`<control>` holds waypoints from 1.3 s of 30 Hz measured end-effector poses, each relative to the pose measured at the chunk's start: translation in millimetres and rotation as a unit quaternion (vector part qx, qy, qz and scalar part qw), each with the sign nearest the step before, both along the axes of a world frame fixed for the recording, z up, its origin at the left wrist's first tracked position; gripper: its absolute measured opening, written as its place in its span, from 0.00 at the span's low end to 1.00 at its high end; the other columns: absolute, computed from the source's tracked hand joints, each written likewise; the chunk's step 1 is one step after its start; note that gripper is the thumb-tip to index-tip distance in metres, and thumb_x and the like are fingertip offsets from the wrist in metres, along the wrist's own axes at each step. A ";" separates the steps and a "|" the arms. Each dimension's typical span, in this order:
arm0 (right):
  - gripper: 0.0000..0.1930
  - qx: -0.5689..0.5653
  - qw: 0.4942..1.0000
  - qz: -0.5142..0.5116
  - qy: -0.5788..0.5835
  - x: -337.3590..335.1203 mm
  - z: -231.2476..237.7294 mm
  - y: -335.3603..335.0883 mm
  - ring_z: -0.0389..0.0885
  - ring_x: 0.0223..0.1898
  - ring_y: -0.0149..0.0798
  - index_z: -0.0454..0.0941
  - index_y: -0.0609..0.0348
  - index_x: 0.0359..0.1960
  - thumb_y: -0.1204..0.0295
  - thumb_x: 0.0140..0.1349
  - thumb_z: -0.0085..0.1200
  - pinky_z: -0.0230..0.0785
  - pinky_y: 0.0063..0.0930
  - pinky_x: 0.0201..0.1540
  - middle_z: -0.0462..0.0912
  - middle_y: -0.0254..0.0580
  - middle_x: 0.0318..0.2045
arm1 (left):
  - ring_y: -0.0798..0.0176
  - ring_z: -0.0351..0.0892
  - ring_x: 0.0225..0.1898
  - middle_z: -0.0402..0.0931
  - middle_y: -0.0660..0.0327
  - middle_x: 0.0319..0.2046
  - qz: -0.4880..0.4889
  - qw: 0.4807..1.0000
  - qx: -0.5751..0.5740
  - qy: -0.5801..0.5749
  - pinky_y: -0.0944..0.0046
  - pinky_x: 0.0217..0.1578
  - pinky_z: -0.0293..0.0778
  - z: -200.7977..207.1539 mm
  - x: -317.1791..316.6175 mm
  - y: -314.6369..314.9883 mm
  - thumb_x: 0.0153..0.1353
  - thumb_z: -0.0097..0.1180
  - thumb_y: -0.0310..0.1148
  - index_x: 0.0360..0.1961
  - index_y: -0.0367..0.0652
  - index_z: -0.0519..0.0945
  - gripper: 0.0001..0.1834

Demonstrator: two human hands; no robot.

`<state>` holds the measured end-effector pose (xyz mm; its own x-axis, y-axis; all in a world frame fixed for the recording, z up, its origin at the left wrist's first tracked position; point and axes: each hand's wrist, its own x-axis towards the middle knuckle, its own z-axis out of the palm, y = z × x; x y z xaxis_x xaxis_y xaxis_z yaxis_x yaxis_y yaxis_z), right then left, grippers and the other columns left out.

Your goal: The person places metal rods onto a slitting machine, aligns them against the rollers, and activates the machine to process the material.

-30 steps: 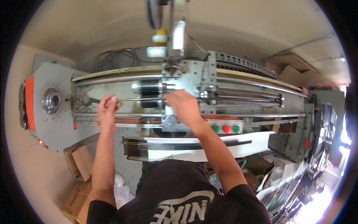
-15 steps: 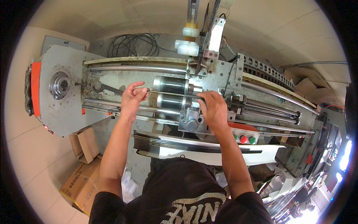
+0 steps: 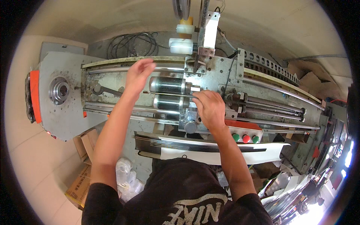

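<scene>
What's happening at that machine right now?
A person in a black shirt leans over a long metal machine with rails. The right hand rests on the carriage block beside two dark cylindrical rollers, apparently pinching the end of a thin rod. The left hand hovers open above the upper rail, holding nothing. Green and red buttons sit on the front edge.

2 dark shiny metal rollers [image 3: 167, 93], lying horizontal, stacked parallel on the machine carriage, thin rod [image 3: 168, 93] between them

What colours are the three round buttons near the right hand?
Green, red, green buttons, head view.
</scene>
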<state>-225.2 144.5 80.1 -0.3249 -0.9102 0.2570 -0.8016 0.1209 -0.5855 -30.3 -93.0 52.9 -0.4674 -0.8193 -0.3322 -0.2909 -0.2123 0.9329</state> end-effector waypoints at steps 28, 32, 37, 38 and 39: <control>0.09 -0.027 0.999 0.003 -0.029 0.7 9.4 7.0 0.85 0.40 0.48 0.90 0.55 0.40 0.76 0.56 0.72 0.76 0.41 0.44 0.89 0.41 0.38 | 0.66 0.89 0.49 0.89 0.58 0.50 -0.183 0.946 0.269 -0.011 0.66 0.52 0.82 -55.7 21.8 -22.3 0.71 0.60 0.24 0.56 0.39 0.88 0.15; 0.09 -0.009 0.999 -0.004 -0.034 0.4 9.8 7.3 0.85 0.40 0.47 0.90 0.55 0.39 0.75 0.56 0.72 0.76 0.41 0.44 0.88 0.40 0.38 | 0.70 0.88 0.48 0.88 0.62 0.53 -0.197 0.929 0.310 0.053 0.65 0.50 0.85 -55.3 20.1 -16.8 0.74 0.58 0.27 0.62 0.44 0.85 0.17; 0.10 -0.021 0.999 -0.002 -0.036 0.4 9.3 6.4 0.85 0.40 0.47 0.90 0.54 0.40 0.75 0.56 0.72 0.77 0.40 0.45 0.88 0.39 0.38 | 0.74 0.86 0.38 0.85 0.69 0.40 -0.121 0.920 0.373 -0.001 0.73 0.41 0.86 -56.6 32.5 -4.6 0.75 0.57 0.24 0.54 0.51 0.84 0.12; 0.10 -0.019 0.999 -0.002 -0.036 0.1 8.9 6.5 0.85 0.40 0.47 0.90 0.54 0.40 0.75 0.56 0.72 0.77 0.40 0.45 0.88 0.39 0.38 | 0.75 0.85 0.36 0.85 0.69 0.40 -0.094 0.927 0.362 -0.025 0.74 0.40 0.85 -46.4 26.5 1.0 0.74 0.58 0.23 0.53 0.50 0.84 0.12; 0.10 -0.017 0.999 -0.004 -0.037 -0.1 8.9 7.0 0.85 0.40 0.47 0.90 0.54 0.40 0.74 0.56 0.72 0.77 0.40 0.45 0.88 0.39 0.38 | 0.76 0.84 0.35 0.85 0.69 0.40 -0.066 0.933 0.350 -0.049 0.74 0.38 0.84 -35.2 19.4 7.0 0.73 0.58 0.22 0.53 0.50 0.84 0.12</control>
<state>-225.4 151.5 89.0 -0.3517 -0.8983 0.2634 -0.7552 0.1060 -0.6469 -11.0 -86.0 17.7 -0.4880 -0.3217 -0.8114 -0.4355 -0.7159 0.5457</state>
